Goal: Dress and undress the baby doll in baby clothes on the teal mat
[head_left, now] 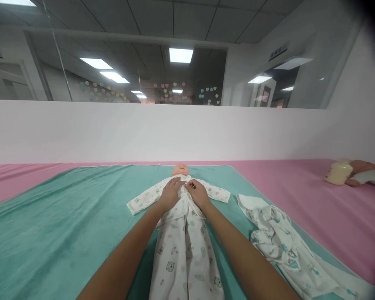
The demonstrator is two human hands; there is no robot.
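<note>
The place resembles a baby-care training room: a smooth pink baby doll (180, 169) lies at twelve o'clock on a teal cloth sheet (65, 225), crumpled white printed baby clothes (281, 233) at two; beyond, a wide glass pane (203, 66) shows rectangular white ceiling lights (181, 55) and pastel heart-shaped stickers (202, 90).

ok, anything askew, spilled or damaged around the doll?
Only mildly: the teal-print white baby clothing lies rumpled near the teal sheet's right edge, while the bear-print outfit on the baby doll has its sleeves spread. No visible spill or damage.
</note>
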